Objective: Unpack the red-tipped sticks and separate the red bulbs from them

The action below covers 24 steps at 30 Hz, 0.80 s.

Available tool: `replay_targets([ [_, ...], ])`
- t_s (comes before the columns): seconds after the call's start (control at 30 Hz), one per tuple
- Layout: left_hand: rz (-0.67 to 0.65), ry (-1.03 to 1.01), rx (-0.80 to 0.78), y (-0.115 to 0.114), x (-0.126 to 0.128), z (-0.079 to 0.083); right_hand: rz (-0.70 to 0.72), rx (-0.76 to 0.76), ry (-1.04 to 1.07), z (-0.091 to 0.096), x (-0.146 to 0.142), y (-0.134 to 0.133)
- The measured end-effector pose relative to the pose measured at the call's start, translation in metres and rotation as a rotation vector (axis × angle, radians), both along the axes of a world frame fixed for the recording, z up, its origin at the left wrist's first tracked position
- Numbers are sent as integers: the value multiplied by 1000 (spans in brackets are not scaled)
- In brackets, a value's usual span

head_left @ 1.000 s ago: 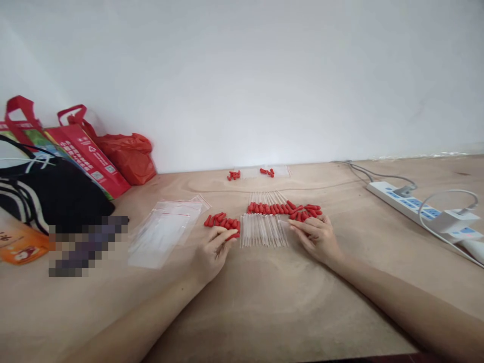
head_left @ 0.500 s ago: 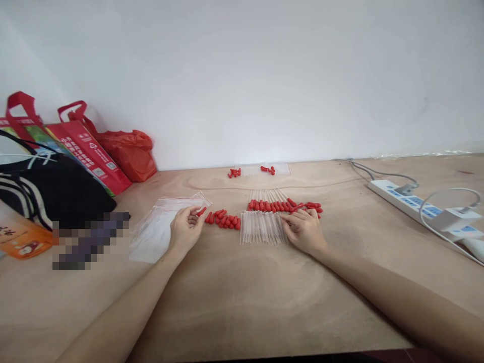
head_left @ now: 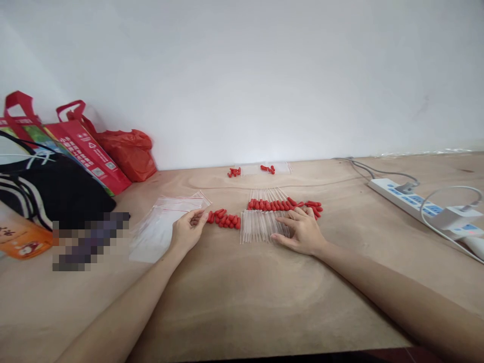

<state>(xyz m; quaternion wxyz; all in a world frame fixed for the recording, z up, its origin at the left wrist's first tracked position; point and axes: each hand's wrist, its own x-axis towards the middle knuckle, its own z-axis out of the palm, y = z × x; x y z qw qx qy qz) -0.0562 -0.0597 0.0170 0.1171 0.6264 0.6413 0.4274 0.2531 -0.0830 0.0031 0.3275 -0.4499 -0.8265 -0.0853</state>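
Note:
My left hand (head_left: 187, 231) lies on the wooden table (head_left: 245, 292) with its fingers loosely stretched out. The fingertips touch the left end of a small pile of red rubber caps (head_left: 226, 220). Nothing shows in that hand. My right hand (head_left: 302, 229) rests flat with fingers spread on the right end of a row of clear thin tubes (head_left: 259, 227). Just behind it lies a row of tubes fitted with red caps (head_left: 282, 205).
A stack of clear zip bags (head_left: 162, 227) lies left of my left hand. Two small bags with red caps (head_left: 251, 170) sit by the wall. Red shopping bags (head_left: 88, 151) and a black bag (head_left: 49, 194) stand at the left. A white power strip (head_left: 416, 204) with cables is at the right.
My left hand moved left from the near end of the cap pile, held one red cap briefly, and now rests open by the pile. My right hand spread flat on the tubes.

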Motion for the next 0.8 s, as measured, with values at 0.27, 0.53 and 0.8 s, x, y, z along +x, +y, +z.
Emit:
replay_targets([
  [0.27, 53, 72, 99, 0, -1, 2, -124, 19, 186, -10, 9, 14],
  [0.53, 60, 102, 132, -4, 2, 6, -286, -92, 147, 0, 19, 44],
  [0.8, 22, 95, 149, -4, 0, 4, -276, -109, -129, 8, 5, 57],
])
